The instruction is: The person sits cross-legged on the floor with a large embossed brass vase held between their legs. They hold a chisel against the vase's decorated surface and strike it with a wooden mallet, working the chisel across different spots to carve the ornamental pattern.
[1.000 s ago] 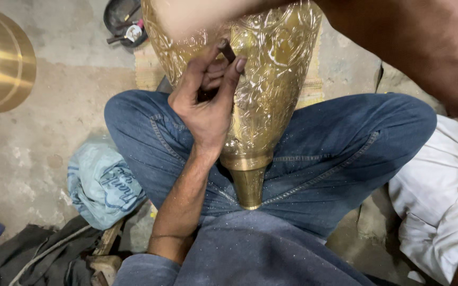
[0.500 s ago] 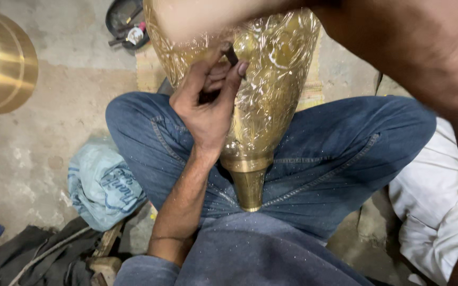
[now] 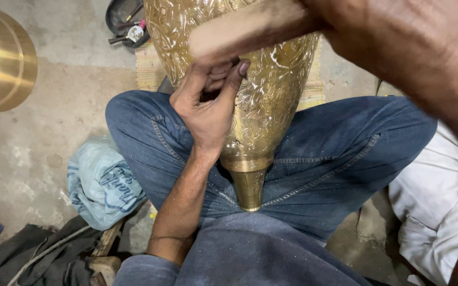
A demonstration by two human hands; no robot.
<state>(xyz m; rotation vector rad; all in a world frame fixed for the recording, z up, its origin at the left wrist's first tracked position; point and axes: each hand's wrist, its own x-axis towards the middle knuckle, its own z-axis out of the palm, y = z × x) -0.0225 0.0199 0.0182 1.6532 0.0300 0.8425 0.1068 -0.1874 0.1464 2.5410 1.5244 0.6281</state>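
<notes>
A large engraved brass vase [image 3: 271, 100] lies between my crossed legs in blue jeans [image 3: 345, 153], its narrow neck pointing at my body. My left hand [image 3: 208, 106] rests on the vase's left side, fingers pinched together against the metal. The thin dark metal tool it pinches is hidden under a blurred pale wooden tool [image 3: 250, 29]. That wooden tool crosses the top of the vase just above my left fingers. My right hand [image 3: 340, 21], blurred and close to the camera, grips it from the upper right.
A plain brass bowl [image 3: 1, 58] sits on the concrete floor at far left. A pale blue cloth bag [image 3: 102, 182] lies by my left knee, with dark cloth [image 3: 27, 259] below it. A black tray of small tools [image 3: 125, 24] lies at the top, and white cloth [image 3: 436, 212] at right.
The blurred wooden tool has swung down over my left fingers, covering the thin dark tool that showed before. My left hand stays on the vase.
</notes>
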